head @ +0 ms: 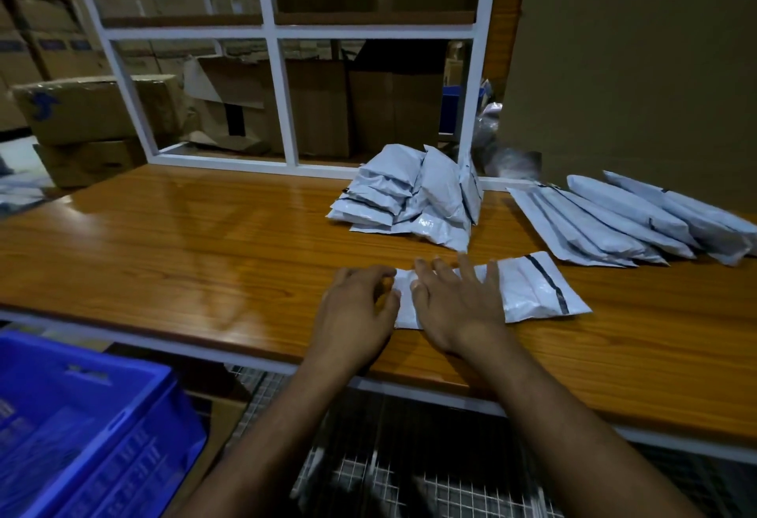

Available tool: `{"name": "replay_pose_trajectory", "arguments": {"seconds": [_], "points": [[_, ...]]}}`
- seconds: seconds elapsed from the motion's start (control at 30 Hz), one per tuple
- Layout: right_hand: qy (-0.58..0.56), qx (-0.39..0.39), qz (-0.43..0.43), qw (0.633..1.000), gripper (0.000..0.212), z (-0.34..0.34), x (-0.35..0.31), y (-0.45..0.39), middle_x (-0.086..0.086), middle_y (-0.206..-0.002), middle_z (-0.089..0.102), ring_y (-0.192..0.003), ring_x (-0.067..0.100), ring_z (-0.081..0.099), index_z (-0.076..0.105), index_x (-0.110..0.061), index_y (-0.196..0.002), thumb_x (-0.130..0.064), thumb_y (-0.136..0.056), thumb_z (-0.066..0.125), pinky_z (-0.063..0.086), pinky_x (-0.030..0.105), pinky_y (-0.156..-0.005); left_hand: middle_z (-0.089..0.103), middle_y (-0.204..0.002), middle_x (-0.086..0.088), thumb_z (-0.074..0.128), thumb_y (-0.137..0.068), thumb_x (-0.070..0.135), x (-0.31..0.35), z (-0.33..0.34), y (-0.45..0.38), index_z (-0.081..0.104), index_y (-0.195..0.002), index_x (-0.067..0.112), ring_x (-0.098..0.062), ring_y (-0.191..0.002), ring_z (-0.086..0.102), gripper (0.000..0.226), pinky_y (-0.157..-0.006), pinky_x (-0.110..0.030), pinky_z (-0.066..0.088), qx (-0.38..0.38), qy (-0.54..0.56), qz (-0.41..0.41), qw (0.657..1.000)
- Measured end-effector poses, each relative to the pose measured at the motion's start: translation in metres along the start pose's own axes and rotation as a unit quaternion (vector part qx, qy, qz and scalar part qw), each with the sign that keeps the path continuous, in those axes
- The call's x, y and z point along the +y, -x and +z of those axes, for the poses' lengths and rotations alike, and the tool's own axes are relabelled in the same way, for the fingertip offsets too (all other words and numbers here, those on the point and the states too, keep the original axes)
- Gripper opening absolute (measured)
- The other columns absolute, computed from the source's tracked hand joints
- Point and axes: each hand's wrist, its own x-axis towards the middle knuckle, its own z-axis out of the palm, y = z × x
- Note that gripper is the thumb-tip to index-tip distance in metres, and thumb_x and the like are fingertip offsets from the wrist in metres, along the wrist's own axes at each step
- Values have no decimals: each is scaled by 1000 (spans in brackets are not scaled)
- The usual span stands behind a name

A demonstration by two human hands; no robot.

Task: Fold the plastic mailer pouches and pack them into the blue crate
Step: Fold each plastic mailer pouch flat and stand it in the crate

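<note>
While right hand [454,304] presses flat on mailer pouch [532,292] mid-fold, left hand [356,304] pinches its left end. Folded pile [409,197] just behind pouch, unfolded row [639,222] right of it. Blue crate [82,427] far left-below pouch, contents unclear. Plenty left tbh.

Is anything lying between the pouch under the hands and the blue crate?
Nothing visible does. The pale grey plastic mailer pouch lies on the wooden table under both hands; the blue plastic crate sits lower left, below the table's edge, with bare tabletop between them.
</note>
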Motion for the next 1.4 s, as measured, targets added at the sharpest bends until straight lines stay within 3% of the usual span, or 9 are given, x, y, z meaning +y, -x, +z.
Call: {"name": "replay_pose_trajectory", "arguments": {"seconds": [0.3, 0.4, 0.5, 0.57, 0.83, 1.0, 1.13, 1.27, 1.4], "points": [[-89, -56, 33, 994, 59, -3, 4, 18, 6, -168, -4, -155, 25, -1, 1, -28, -161, -47, -105, 4, -4, 53, -123, 42, -154, 12, 21, -107, 47, 6, 1, -4, 32, -152, 40, -15, -144, 28, 47, -113, -41, 23, -169, -198, 28, 965], [-52, -56, 26, 997, 57, -18, 14, 12, 5, -166, 19, -152, 24, 17, 21, -25, -159, -46, -106, 12, 0, 57, -121, 23, -164, 15, 15, -107, 47, 9, 0, -1, 16, -159, 38, -19, -152, 13, 53, -122, -45, 7, -207, -248, 15, 946], [-21, 21, -73, 997, 44, -26, 20, 7, 1, -149, 49, -137, 23, 42, 49, -24, -140, -41, -106, 26, 24, 48, -118, 17, -166, 13, 11, -106, 47, 12, -2, -1, 10, -160, 34, -24, -153, 8, 55, -124, -48, -2, -217, -286, 13, 933], [-74, 9, -104, 992, 44, -24, 24, 9, -2, -152, 47, -139, 22, 42, 47, -27, -145, -40, -107, 29, 35, 41, -113, 14, -167, 12, 9, -105, 50, 11, -3, -1, 8, -160, 33, -26, -153, 7, 58, -123, -50, -3, -222, -307, 5, 925], [-39, -32, 25, 998, 67, 1, 9, 15, 16, -166, 7, -153, 31, 11, 5, -14, -160, -50, -105, 12, 12, 49, -123, 25, -165, 7, 14, -104, 51, 11, -7, -2, 19, -159, 28, -27, -151, 9, 60, -123, -48, -1, -210, -287, -2, 935], [-81, -42, 61, 994, 67, -2, 3, 24, 17, -167, 2, -154, 31, 7, 2, -13, -160, -50, -105, 10, 8, 49, -124, 47, -151, -2, 29, -107, 38, 23, -2, -12, 40, -148, 19, -25, -147, 24, 47, -117, -43, 20, -87, -232, 27, 969], [-185, -18, 96, 978, 51, -15, 12, 24, 17, -154, 39, -139, 33, 38, 42, -11, -145, -37, -109, 18, 30, 45, -113, 55, -145, -5, 29, -107, 37, 28, 7, -19, 41, -150, 25, -25, -133, 45, 46, -112, -41, 32, -173, -204, 20, 963], [-250, 19, 81, 965, 39, -33, 28, 16, 12, -119, 65, -104, 29, 57, 63, -17, -112, -38, -107, 31, 45, 39, -92, 31, -162, 10, 12, -107, 46, 23, 5, -16, 21, -158, 36, -23, -152, 14, 53, -123, -48, 0, -206, -285, 2, 936], [-166, 34, -76, 983, 44, -26, 29, 11, 6, -142, 57, -127, 28, 52, 52, -21, -143, -41, -107, 36, 43, 40, -104, 7, -168, 12, 2, -105, 48, 24, 8, -21, 3, -161, 32, -24, -155, -8, 58, -122, -51, -13, -244, -335, -1, 910]]}}
